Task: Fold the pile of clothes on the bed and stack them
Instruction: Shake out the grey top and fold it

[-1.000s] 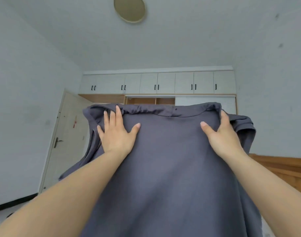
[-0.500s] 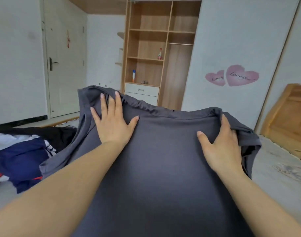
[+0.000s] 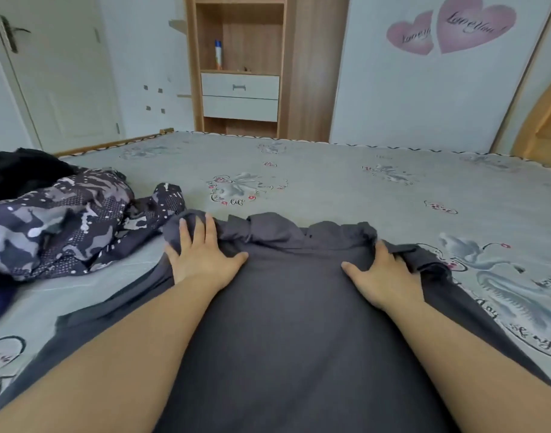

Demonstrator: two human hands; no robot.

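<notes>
Clearly soft and light, the grey garment (image 3: 286,323) bunched limply at its far edge, where the left hand (image 3: 202,254) and right hand (image 3: 383,276) gripped its corners, the likeliest holds.

We have one view only, a wide-angle camera worn on the head, looking forward and down over both forearms across the bed (image 3: 330,170) toward its far edge. The near part of the bed sits close below the lens; the wardrobe shelves (image 3: 239,67) and the wall with heart stickers (image 3: 449,26) stand beyond the far edge. Straight lines bow toward the frame's borders.
</notes>
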